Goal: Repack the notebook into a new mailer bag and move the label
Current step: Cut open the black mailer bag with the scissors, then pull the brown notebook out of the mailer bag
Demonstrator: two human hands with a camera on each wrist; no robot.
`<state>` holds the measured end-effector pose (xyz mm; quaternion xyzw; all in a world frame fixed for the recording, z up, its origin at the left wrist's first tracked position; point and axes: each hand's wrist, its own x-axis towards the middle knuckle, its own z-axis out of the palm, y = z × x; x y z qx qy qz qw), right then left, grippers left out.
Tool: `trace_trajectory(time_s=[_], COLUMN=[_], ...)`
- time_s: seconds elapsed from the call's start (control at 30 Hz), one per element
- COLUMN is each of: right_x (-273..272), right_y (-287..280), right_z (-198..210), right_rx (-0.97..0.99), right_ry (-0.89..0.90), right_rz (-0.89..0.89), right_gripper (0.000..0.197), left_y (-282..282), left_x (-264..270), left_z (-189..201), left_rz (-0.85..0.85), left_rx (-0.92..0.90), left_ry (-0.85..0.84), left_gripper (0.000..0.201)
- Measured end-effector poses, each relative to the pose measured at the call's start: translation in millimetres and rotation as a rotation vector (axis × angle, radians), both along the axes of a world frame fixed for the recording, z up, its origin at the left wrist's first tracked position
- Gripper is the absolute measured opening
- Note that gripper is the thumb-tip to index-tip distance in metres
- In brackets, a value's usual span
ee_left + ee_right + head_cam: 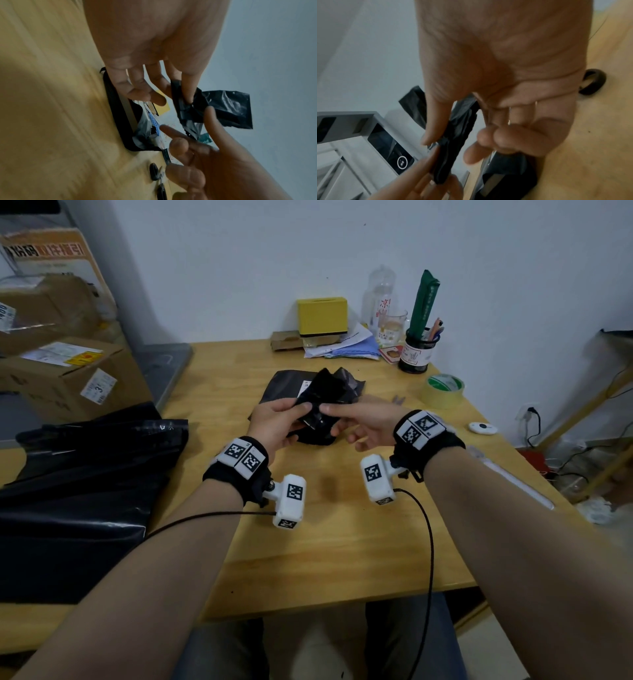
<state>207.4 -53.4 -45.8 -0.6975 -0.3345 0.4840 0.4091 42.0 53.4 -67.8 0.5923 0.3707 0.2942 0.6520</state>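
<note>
Both hands hold a crumpled black mailer bag (325, 390) a little above the wooden table (342, 542). My left hand (305, 407) pinches its near edge between thumb and forefinger, seen close in the left wrist view (187, 100) with the bag (228, 108) hanging beyond. My right hand (329, 409) pinches the same edge from the right, thumb on one side of the plastic (458, 125). Behind it a flat black package (281, 392) lies on the table, its white label (307, 387) partly hidden by the held bag.
A pile of black mailer bags (85, 491) covers the table's left side, with cardboard boxes (61, 378) behind. A tape roll (445, 390), scissors (397, 400), a pen cup (418, 350) and a yellow box (322, 316) stand at the back right.
</note>
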Motion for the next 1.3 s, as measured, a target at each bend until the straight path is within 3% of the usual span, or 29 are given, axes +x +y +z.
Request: trace_trajectory(time_s=[0.17,0.37,0.47,0.63,0.77,0.93,1.03,1.17,1.3], right_x=[1.1,22.7,38.9,54.9,60.6,54.7,47.1,32.8,22.7], right_y=[0.8,-9.5,-15.5,-23.3,-23.9,-22.0,-18.6,-3.0,18.2], right_z=[-7.7,-23.7,-32.0,-38.1,-44.1,-45.2,-37.3,-20.2,-8.6], right_rx=[0.162,0.345,0.392,0.381,0.318,0.177,0.117,0.196,0.301], right_ry=[0.043,0.337,0.487,0.537,0.566,0.542,0.481,0.452,0.484], right_rz=[-0.235,-0.640,-0.864,-1.034,-0.967,-0.746,-0.621,-0.518,-0.442], right_gripper=[0.019,0.013,0.021,0.025,0.025,0.019,0.027,0.024,0.022], left_y=[-1.4,-1.6,-0.9,-2.5,-2.6,-3.5,-1.9,5.6,25.9], left_x=[6.7,10.0,10.0,9.8,9.4,8.0,4.1,0.4,4.3], left_z=[-1.8,-9.9,-11.9,-13.3,-15.8,-15.0,-11.2,-2.3,3.8], left_rz=[-0.037,0.030,0.056,0.042,0.031,-0.002,-0.005,0.023,0.169], left_rx=[0.067,-0.072,-0.125,-0.157,-0.146,-0.125,-0.129,-0.101,-0.057], left_ry=[0.068,0.079,0.071,0.077,0.099,0.090,0.025,-0.103,-0.117], left_gripper=[0.024,0.017,0.015,0.011,0.011,0.014,0.012,0.011,0.010])
